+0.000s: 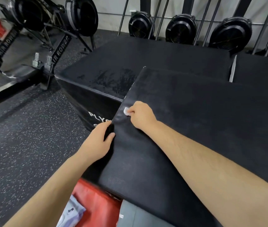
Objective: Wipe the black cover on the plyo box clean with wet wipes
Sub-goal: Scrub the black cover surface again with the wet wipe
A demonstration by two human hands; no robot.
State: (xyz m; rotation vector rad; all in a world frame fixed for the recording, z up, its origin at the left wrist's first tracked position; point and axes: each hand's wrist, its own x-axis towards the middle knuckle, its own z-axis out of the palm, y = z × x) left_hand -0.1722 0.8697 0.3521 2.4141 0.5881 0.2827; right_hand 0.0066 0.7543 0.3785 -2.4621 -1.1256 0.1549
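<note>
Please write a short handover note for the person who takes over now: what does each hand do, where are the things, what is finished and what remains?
Left hand: grips the left edge of the black cover, thumb on top.
Right hand: pinches a bunched wet wipe and presses it on the cover near that edge.
Pack of wipes: low in view, on the red pad.
Done: wet streaks on the top of the plyo box behind suggest that it was wiped.
Left: I cannot tell how much of the cover is clean; probably wipe from this edge across the rest.
</note>
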